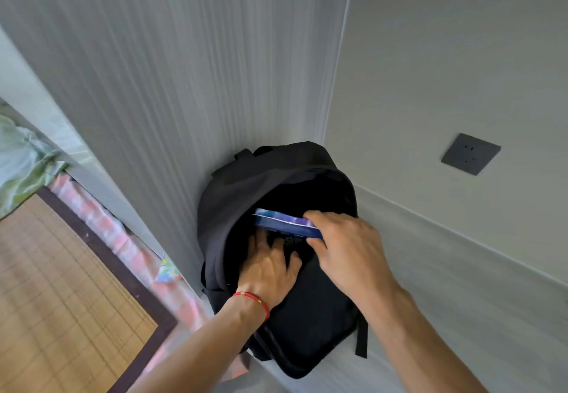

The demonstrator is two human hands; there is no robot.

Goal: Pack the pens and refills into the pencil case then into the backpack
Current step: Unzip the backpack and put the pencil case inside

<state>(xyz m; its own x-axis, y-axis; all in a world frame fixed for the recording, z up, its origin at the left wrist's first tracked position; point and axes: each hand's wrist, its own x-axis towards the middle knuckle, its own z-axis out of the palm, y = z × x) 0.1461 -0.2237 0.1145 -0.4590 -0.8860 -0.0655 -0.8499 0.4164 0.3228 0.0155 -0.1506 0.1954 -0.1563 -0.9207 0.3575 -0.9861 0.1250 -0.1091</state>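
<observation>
The black backpack stands propped in the corner where two walls meet, its main compartment unzipped and gaping toward the camera. The right hand pinches one end of the blue-and-purple pencil case, thumb under and fingers over, and holds it level across the opening, half inside. The left hand, a red string bracelet on its wrist, grasps nothing: its spread fingers press the front panel down and outward, apparently to keep the mouth wide so the case can slide in unhindered. No pens or refills are visible.
</observation>
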